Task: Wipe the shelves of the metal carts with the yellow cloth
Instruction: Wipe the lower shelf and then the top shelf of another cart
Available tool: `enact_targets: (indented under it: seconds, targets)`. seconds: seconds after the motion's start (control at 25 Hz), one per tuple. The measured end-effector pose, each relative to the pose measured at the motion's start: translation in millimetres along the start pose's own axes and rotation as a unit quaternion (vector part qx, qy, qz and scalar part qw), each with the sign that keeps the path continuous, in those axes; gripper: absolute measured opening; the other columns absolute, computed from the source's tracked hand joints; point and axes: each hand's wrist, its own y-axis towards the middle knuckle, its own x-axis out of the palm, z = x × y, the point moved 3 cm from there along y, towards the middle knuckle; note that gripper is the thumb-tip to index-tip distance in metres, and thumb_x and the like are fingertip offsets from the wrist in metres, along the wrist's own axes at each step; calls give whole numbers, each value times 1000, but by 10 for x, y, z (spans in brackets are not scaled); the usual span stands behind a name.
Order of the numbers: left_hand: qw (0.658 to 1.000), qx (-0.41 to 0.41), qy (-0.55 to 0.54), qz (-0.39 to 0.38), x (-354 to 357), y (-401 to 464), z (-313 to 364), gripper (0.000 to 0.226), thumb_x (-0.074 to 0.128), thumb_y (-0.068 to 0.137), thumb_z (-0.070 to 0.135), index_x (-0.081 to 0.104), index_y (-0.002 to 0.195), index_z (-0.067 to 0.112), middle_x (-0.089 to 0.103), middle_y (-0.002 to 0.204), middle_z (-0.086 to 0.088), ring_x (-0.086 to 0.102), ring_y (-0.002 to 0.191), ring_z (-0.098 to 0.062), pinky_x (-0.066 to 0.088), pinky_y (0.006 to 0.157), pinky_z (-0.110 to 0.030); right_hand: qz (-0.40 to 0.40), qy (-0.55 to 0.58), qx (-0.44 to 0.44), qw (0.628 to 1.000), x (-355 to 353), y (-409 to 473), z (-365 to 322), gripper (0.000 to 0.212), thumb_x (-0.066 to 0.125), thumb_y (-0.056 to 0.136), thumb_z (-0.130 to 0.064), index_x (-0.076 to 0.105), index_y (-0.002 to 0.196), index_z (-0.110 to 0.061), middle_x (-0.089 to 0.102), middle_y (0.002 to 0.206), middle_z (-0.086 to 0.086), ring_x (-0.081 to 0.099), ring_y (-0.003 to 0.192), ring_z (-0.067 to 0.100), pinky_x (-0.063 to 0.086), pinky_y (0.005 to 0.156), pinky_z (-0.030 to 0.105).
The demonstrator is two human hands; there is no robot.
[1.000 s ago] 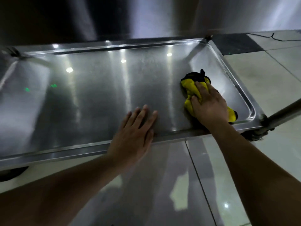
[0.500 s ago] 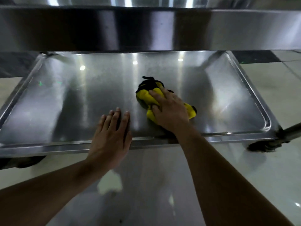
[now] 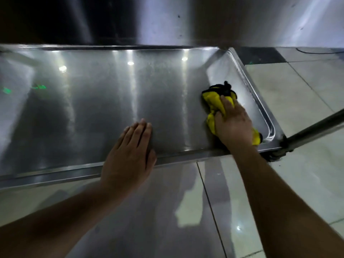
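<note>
Shelf [image 3: 93,108] of brushed steel, widest thing in view, spread beneath both hands, with a raised rim along its near and right edges and bright ceiling lights mirrored across it. Upper shelf edge [image 3: 167,19], dark and reflective, well beyond both grips at the top of the view. Tiled floor [image 3: 307,183], pale and glossy, nearer than the grips and out to their right, partly shadowed by the forearms. Cart post [image 3: 316,127], a round metal tube, just right of the right grip, slanting up and away from the shelf's near right corner. Left hand [image 3: 130,153] laid flat, palm down, fingers straight and together, resting across the shelf's near rim with the fingertips on the steel; nothing held. Right hand [image 3: 232,123] pressed down on the yellow cloth [image 3: 212,101], fingers curled into the folds and bunching the fabric, so a grip closed on the cloth. Cloth crumpled, yellow with black trim, directly under and just beyond the right grip, sitting on the shelf near its right end, close to the near right corner; one yellow tip poking out on the right side of the wrist, just beside the rim. Left grip well apart from the cloth, off to its left.
</note>
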Motion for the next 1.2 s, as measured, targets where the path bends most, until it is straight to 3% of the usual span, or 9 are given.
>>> enact_targets:
  seconds: [0.16,0.24,0.36,0.48,0.56,0.76,0.96,1.08,1.2]
  targets:
    - [1000,-6,-1,-3,-6,23,3,65,29,98,36,38,153,2,38,159,-17,36,148,-32,23,125,-42,-26,1,56,998,-1,324,74,59,45,99,-42,33,155,-32,27,164,11,36,143,37,28,120,46]
    - [1000,-4,-2,-9,-14,3,-15,65,29,98,36,38,153,2,38,158,-17,35,148,-33,23,125,-42,7,7,20,1000,57,45,55,57,44,96,-42,40,152,-32,36,160,13,43,137,38,35,114,46]
    - [1000,-6,-5,-6,-7,2,-37,64,30,98,36,39,152,2,40,157,-18,36,147,-33,24,124,-43,-6,8,-51,999,-7,89,179,58,42,95,-42,41,152,-30,41,156,14,44,137,37,36,115,45]
    - [1000,-8,-8,-5,-7,33,16,63,31,98,35,39,152,1,40,157,-18,36,147,-33,24,124,-43,-50,-6,66,997,-130,538,391,59,42,100,-37,29,157,-28,25,164,13,30,147,36,23,122,46]
    - [1000,-12,-5,-11,3,33,10,63,31,98,35,39,152,2,40,158,-18,35,148,-33,24,124,-43,-52,2,98,994,-135,437,328,60,41,101,-37,27,158,-26,22,165,15,29,148,37,22,122,47]
    - [1000,-13,5,-15,18,19,-15,65,28,99,36,35,154,2,37,159,-17,32,149,-32,21,126,-41,4,-12,1,1000,25,-506,-312,58,47,97,-40,36,153,-33,36,159,15,44,136,39,34,112,47]
    - [998,9,-30,-55,29,21,-126,70,12,99,44,18,161,10,19,167,-11,15,155,-26,10,127,-39,-22,-13,14,1000,15,-485,-438,59,46,98,-40,32,155,-37,32,162,11,38,141,37,30,117,46]
    - [997,-45,20,-55,-60,-227,-472,66,10,102,42,19,161,15,22,166,-14,19,154,-32,12,126,-46,-19,-12,6,1000,-24,-497,-467,58,46,100,-39,31,156,-35,29,164,10,36,143,37,30,118,47]
    - [981,-175,60,-66,-214,-720,-1157,69,11,100,47,23,160,16,27,162,-22,25,150,-41,17,122,-54,-32,-18,17,999,-48,-511,-482,58,40,99,-43,29,156,-35,28,163,13,35,143,39,28,119,51]
